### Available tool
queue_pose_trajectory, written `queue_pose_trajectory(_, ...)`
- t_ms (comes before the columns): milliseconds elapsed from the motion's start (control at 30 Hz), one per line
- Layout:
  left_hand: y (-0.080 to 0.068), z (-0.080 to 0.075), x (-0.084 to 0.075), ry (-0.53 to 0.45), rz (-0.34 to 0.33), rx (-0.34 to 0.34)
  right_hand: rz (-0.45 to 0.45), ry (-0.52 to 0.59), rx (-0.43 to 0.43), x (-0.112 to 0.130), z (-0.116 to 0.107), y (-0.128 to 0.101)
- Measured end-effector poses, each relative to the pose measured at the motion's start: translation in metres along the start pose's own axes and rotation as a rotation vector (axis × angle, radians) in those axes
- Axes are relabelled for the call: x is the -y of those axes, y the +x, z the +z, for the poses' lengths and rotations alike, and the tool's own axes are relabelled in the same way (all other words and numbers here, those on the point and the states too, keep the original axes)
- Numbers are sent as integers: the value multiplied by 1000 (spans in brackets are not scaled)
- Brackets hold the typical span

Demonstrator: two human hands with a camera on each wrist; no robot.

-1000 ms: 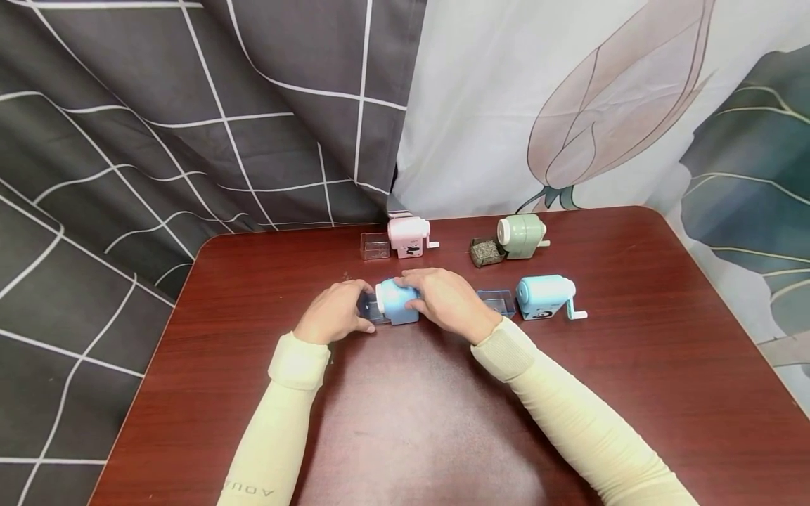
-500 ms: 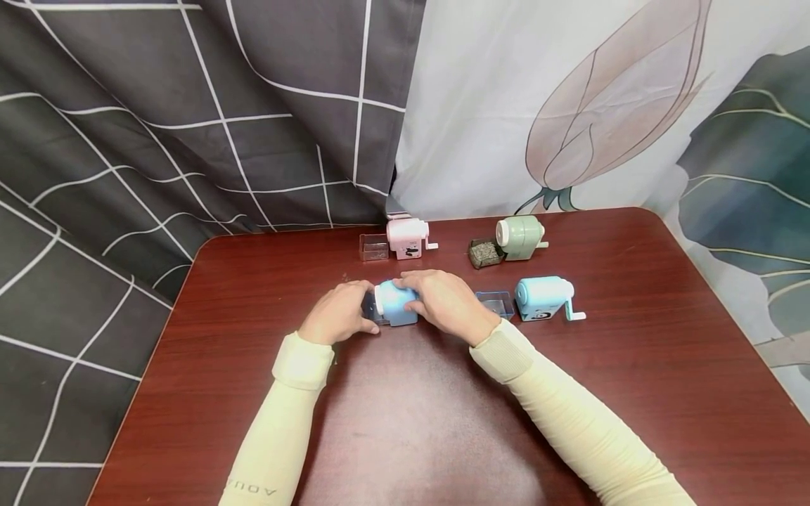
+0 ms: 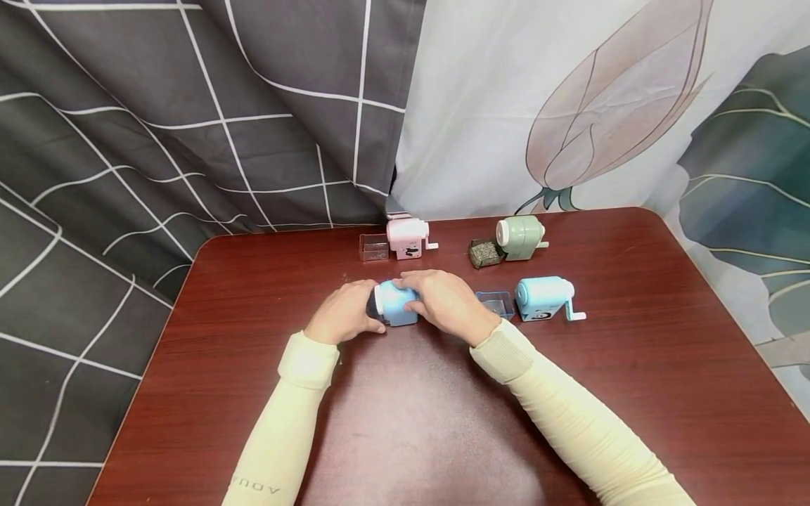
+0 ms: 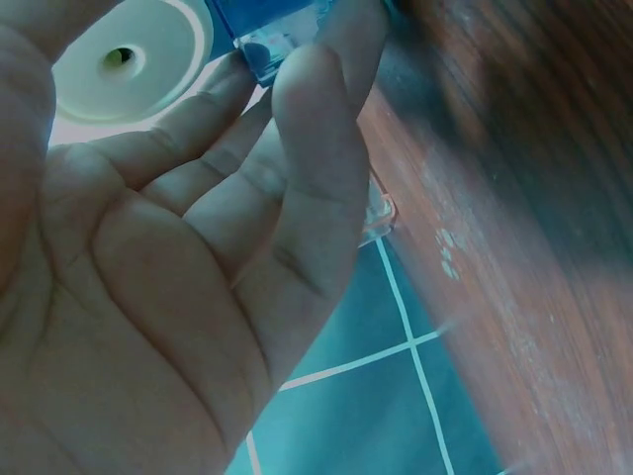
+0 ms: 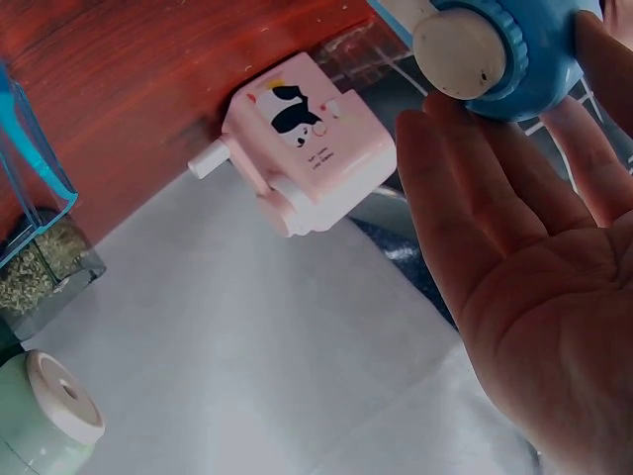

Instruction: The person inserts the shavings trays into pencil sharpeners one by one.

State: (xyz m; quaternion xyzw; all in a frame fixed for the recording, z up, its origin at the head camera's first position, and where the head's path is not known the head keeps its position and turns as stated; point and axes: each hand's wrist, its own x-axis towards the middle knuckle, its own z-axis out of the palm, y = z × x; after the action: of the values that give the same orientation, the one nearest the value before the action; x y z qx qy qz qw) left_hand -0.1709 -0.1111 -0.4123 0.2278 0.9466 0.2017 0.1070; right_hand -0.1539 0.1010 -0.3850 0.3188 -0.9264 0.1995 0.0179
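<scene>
Both hands meet at the centre of the dark red table around a light blue pencil sharpener. The right hand lies over the sharpener's top and back from three o'clock, fingers together and bent round its body. The left hand closes in from nine o'clock, fingertips pinching the clear drawer at the sharpener's white front. At one o'clock from the hands stands a second blue sharpener with a clear tray beside it. Farther back, at twelve o'clock, a pink sharpener stands next to a clear box, and at one o'clock a green sharpener beside a tray of shavings
</scene>
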Motion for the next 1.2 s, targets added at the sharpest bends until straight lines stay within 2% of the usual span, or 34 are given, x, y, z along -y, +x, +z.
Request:
queue_pose_trajectory(433, 1, 2, -2, -53, 23, -22, -3, -6, -14, -1, 1, -1)
queue_pose_trajectory(700, 3, 6, 0, -112, -3, -38, -1, 1, -25, -1, 2, -1)
queue_pose_trajectory(1200, 4, 9, 1, -140, -8, -60, -7, -4, -28, -1, 3, -1)
